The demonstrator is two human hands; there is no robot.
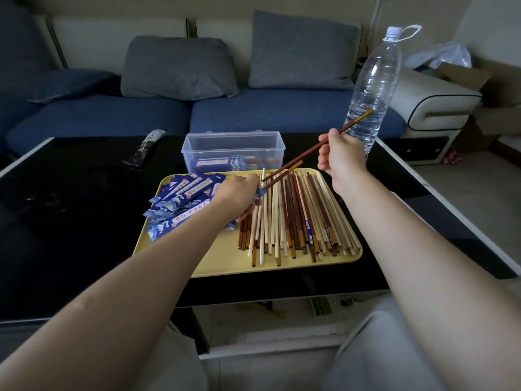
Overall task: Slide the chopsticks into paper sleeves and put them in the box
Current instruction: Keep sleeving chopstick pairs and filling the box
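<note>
While right hand (339, 156) grips red chopstick (310, 149) raised above tray (225, 263), its tip slanting toward left hand (236, 196); left hand pinches blue sleeve (260, 192) with second chopstick (284, 173) sticking out of it; loose chopsticks (296, 221) heaped on tray, sleeves (180, 198) stacked beside; box (232, 149) behind tray, some sleeved pairs inside; bottle (372, 88) right of box

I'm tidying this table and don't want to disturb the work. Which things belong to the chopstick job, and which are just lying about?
Job: chopsticks on the yellow tray, blue sleeves, clear box, the pair the right hand holds, left hand.

Lying about: water bottle, dark wrapper.
</note>
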